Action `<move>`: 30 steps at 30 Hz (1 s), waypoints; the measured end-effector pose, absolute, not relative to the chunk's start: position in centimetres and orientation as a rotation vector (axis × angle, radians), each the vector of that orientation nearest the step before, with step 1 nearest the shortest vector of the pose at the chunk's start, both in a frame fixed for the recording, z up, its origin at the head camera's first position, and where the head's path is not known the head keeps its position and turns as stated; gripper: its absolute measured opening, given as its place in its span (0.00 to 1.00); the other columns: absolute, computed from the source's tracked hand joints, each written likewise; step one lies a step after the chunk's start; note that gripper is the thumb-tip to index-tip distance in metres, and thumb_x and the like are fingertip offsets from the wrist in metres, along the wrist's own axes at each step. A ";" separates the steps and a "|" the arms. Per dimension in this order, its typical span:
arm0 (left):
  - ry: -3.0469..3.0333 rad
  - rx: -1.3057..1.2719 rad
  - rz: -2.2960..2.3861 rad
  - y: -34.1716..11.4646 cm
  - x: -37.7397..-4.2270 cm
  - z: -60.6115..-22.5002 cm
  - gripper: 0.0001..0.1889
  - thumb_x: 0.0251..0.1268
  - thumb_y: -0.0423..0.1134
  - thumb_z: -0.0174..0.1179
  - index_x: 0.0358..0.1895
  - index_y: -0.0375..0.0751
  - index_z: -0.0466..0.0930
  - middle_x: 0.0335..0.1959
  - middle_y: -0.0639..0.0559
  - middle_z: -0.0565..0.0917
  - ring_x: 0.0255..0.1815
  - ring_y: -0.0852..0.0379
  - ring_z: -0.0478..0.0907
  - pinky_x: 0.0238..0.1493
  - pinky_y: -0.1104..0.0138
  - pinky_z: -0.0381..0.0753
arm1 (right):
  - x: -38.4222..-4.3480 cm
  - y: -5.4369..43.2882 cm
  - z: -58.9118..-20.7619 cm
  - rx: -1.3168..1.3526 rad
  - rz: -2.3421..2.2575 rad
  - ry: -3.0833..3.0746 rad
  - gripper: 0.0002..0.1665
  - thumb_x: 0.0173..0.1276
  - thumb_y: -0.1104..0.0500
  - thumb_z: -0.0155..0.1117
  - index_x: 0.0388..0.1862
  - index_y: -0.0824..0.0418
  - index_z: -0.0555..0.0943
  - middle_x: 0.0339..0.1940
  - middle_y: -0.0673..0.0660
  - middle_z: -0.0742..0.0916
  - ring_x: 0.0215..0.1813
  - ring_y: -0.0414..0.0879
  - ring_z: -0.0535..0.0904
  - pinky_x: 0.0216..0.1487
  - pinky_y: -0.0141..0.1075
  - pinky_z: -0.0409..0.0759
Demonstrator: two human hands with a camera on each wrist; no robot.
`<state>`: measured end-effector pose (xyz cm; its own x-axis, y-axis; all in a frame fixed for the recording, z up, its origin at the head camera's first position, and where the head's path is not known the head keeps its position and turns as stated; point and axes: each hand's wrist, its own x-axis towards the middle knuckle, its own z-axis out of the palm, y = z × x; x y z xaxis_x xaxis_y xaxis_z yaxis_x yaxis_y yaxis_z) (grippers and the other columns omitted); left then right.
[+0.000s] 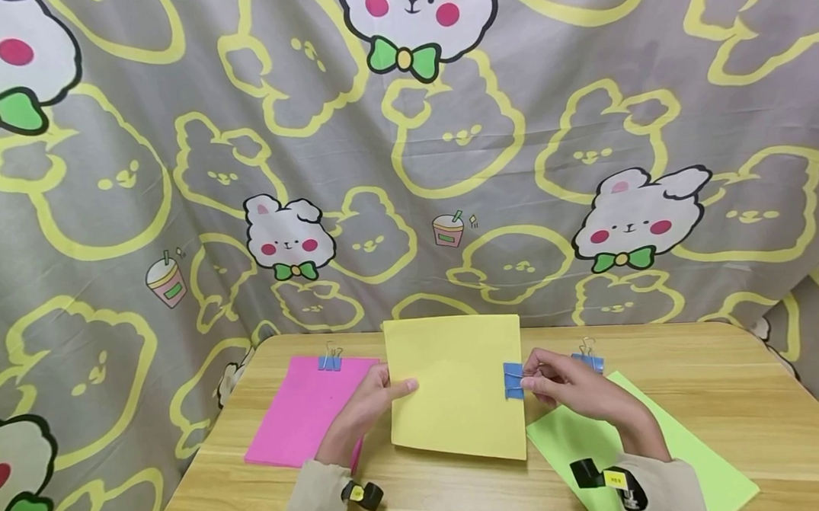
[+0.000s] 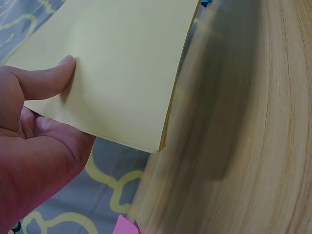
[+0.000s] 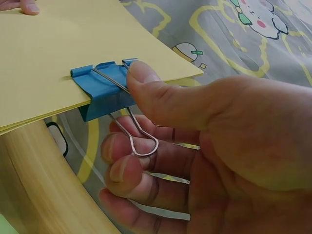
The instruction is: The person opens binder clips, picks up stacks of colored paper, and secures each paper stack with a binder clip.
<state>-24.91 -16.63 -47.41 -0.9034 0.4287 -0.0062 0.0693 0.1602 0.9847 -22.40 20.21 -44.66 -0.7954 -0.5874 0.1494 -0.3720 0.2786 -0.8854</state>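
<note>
Blue binder clip in right hand's pinch.

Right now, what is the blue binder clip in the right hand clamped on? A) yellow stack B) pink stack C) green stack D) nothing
A: the blue binder clip sits on the edge of the yellow stack, with the right hand pinching its wire handles.

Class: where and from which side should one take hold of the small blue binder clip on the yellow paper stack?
Pinch the blue binder clip by its wire handles, coming from the stack's right edge, as the right hand does. The handles jut outward there; the yellow paper stack fills its mouth.
</note>
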 end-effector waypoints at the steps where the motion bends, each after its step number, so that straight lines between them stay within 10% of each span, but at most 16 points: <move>1: 2.159 0.481 1.804 -16.6 -24.9 -47.4 0.16 0.75 0.36 0.61 0.58 0.28 0.79 0.46 0.46 0.88 0.50 0.57 0.80 0.58 0.61 0.77 | -22.4 20.2 -44.7 -0.894 -1.531 2.333 0.10 0.82 0.58 0.55 0.42 0.64 0.73 0.24 0.73 0.74 0.24 0.57 0.69 0.25 0.35 0.70; 9: 2.151 0.479 1.800 -16.6 -25.0 -47.5 0.15 0.75 0.36 0.61 0.57 0.28 0.79 0.44 0.48 0.87 0.47 0.58 0.79 0.56 0.61 0.77 | -22.1 20.3 -44.4 -0.877 -1.513 2.329 0.08 0.82 0.58 0.55 0.45 0.63 0.73 0.25 0.62 0.77 0.25 0.43 0.74 0.27 0.37 0.74; 15: 2.129 0.481 1.804 -16.4 -24.8 -47.5 0.15 0.74 0.35 0.61 0.57 0.28 0.79 0.45 0.47 0.88 0.50 0.55 0.81 0.59 0.60 0.76 | -22.0 20.6 -44.2 -0.854 -1.477 2.312 0.08 0.82 0.58 0.55 0.48 0.64 0.73 0.39 0.63 0.81 0.27 0.53 0.80 0.33 0.40 0.81; 30: 2.104 0.499 1.813 -16.2 -24.9 -48.0 0.16 0.75 0.34 0.60 0.59 0.28 0.78 0.45 0.46 0.88 0.45 0.58 0.80 0.54 0.64 0.79 | -21.9 20.7 -44.2 -0.827 -1.530 2.216 0.12 0.83 0.59 0.53 0.51 0.69 0.72 0.40 0.65 0.78 0.26 0.53 0.83 0.38 0.41 0.84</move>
